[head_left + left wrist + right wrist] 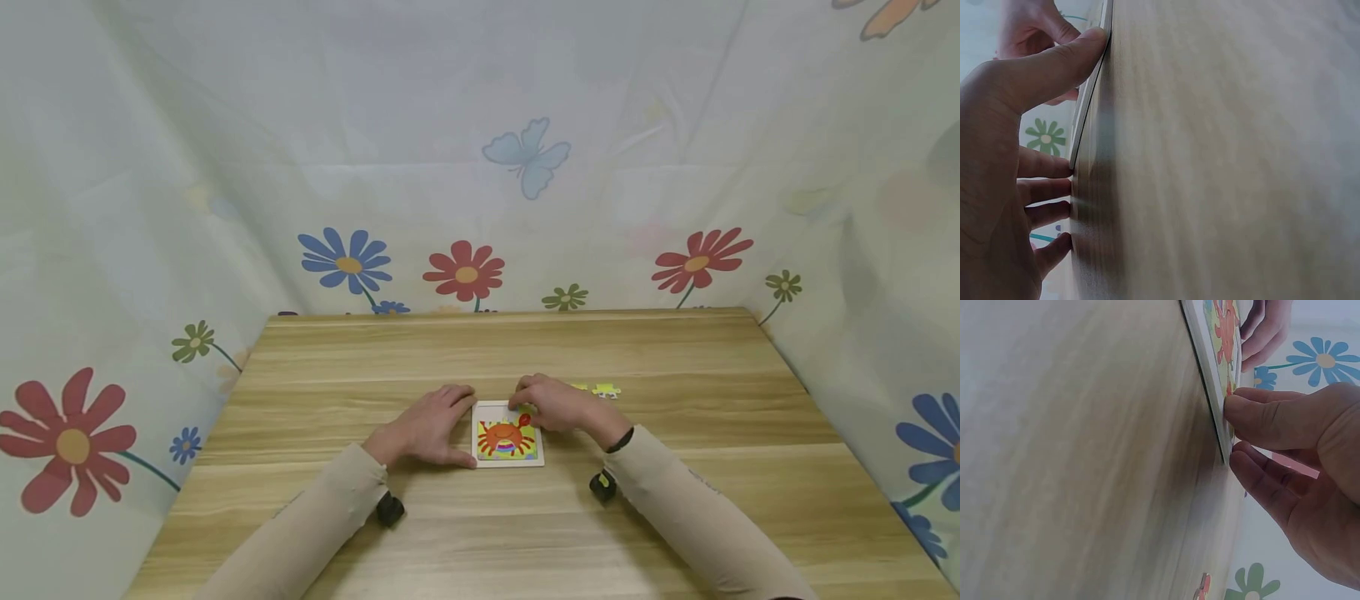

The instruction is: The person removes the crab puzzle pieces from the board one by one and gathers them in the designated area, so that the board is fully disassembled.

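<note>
In the head view a white-rimmed jigsaw tray [510,465] lies flat, showing a red crab picture [504,437] with a bare pale strip along its top. My left hand [431,427] holds the tray's left side, thumb [1088,50] at the near corner and forefinger at the far one; its other fingertips touch the tabletop. At the upper right of the tray, my right hand [558,404] has thumb and forefinger together on a puzzle piece [526,419] with a red claw. The right wrist view shows that thumb [1250,415] over the rim; the fingers hide most of the piece.
Loose yellow puzzle pieces [606,390] lie just beyond the right hand, one partly hidden by it. A red piece [1202,589] shows low in the right wrist view. The wooden table [480,542] meets a flower-printed curtain [390,167] at the back and sides.
</note>
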The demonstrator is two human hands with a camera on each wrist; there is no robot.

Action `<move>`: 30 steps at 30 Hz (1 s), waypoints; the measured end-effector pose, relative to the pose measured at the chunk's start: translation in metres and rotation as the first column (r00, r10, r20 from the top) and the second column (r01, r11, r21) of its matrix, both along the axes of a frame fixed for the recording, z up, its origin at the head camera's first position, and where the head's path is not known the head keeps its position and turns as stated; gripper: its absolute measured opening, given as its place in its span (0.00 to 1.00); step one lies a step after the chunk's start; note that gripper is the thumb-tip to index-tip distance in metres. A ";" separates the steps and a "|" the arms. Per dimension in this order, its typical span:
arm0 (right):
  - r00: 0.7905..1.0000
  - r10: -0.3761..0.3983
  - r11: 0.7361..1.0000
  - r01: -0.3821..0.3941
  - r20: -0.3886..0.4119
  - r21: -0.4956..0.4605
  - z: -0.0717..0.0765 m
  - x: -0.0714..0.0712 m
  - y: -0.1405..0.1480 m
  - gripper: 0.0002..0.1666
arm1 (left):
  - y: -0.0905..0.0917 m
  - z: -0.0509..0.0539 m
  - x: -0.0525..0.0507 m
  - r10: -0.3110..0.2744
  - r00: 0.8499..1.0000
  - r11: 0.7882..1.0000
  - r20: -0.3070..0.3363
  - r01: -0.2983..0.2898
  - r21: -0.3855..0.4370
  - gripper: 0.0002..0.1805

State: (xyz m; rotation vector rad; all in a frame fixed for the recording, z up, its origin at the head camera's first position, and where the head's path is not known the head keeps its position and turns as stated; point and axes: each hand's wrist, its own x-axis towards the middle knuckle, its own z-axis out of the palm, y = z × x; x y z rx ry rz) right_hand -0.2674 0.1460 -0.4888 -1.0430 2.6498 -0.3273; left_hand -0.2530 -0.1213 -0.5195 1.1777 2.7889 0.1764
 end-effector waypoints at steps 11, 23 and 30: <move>1.000 -0.012 1.000 0.012 0.011 0.008 0.003 0.002 -0.002 0.18 | 0.000 -0.001 0.000 0.001 1.000 1.000 0.002 -0.001 -0.009 0.61; 0.996 0.033 0.994 -0.023 -0.086 0.108 0.003 0.001 -0.009 0.14 | 0.000 -0.001 -0.001 -0.005 1.000 1.000 0.002 0.005 0.001 0.60; 0.998 0.026 0.995 -0.021 -0.051 0.097 0.006 0.003 -0.008 0.20 | 0.001 0.001 -0.001 -0.003 1.000 1.000 0.010 0.002 0.006 0.60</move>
